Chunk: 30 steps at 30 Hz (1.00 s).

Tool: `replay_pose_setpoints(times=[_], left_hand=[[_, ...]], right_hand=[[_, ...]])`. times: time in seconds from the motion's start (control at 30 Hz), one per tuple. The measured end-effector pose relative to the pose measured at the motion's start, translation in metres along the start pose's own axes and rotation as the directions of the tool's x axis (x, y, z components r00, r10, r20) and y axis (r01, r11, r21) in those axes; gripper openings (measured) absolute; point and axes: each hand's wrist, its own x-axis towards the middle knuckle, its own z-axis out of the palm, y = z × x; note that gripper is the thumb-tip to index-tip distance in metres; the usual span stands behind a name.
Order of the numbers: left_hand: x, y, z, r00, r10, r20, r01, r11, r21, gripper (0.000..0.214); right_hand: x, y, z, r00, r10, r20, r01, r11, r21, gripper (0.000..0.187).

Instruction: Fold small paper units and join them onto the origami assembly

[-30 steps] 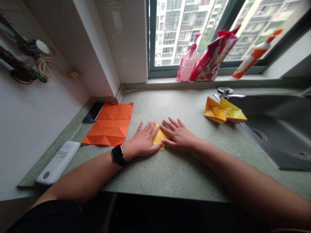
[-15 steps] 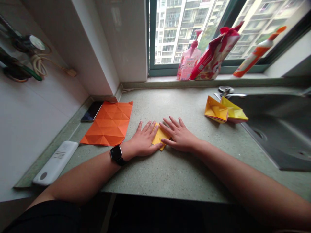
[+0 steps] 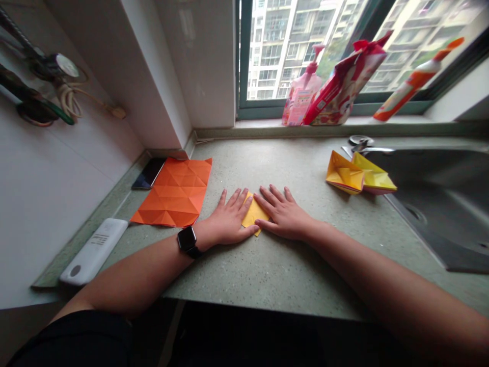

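Observation:
A small folded piece of yellow paper (image 3: pixel 252 211) lies flat on the speckled counter (image 3: pixel 244 275) between my hands. My left hand (image 3: pixel 230 219) rests palm down on its left side, fingers spread, thumb across its lower edge. On the paper's right side lies my right hand (image 3: pixel 283 213), also flat with fingers apart, its thumb near the left thumb. Both hands cover parts of the paper. To the left is a creased orange sheet (image 3: pixel 175 191). At the right, by the sink, sit an orange-yellow folded paper boat (image 3: pixel 345 173) and a yellow one (image 3: pixel 376 176), touching each other.
A dark phone (image 3: pixel 148 173) lies beside the orange sheet, and a white oblong device (image 3: pixel 94 251) is nearer me. The steel sink (image 3: pixel 451 204) is at the right. A pink pump bottle (image 3: pixel 301 97), a red bag (image 3: pixel 346 84) and an orange-white bottle (image 3: pixel 416 81) stand on the windowsill.
The view has shifted slightly, so everything appears a little further right. Both hands stay flat on the yellow paper, with the left and right fingertips slightly further apart.

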Motion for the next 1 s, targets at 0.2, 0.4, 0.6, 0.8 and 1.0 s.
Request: replay_pose_setpoints(times=[0.2,0.4,0.6,0.8,1.0], left_hand=[[0.0,0.0,0.0,1.0,0.021,-0.012,-0.02,0.999,0.026,0.094],[0.003,-0.002,0.0,0.999,0.033,0.012,-0.034,0.999,0.04,0.094],[0.003,-0.005,-0.011,0.997,-0.029,0.064,0.029,1.0,-0.002,0.097],[-0.013,-0.008,-0.023,0.992,0.105,-0.074,-0.104,0.995,0.011,0.1],[-0.023,-0.007,-0.019,0.923,0.337,-0.185,-0.349,0.936,-0.037,0.035]], right_hand=[[0.002,-0.002,0.0,1.0,0.003,-0.007,-0.003,1.0,-0.004,0.087],[0.004,0.0,0.0,1.0,-0.011,-0.002,0.011,1.0,-0.02,0.087],[0.005,0.0,0.001,1.0,-0.002,-0.004,0.002,0.999,-0.041,0.087],[0.006,0.0,0.002,1.0,-0.004,-0.016,0.004,0.999,-0.034,0.088],[0.003,-0.003,-0.002,1.0,-0.01,0.01,0.011,0.999,-0.05,0.087]])
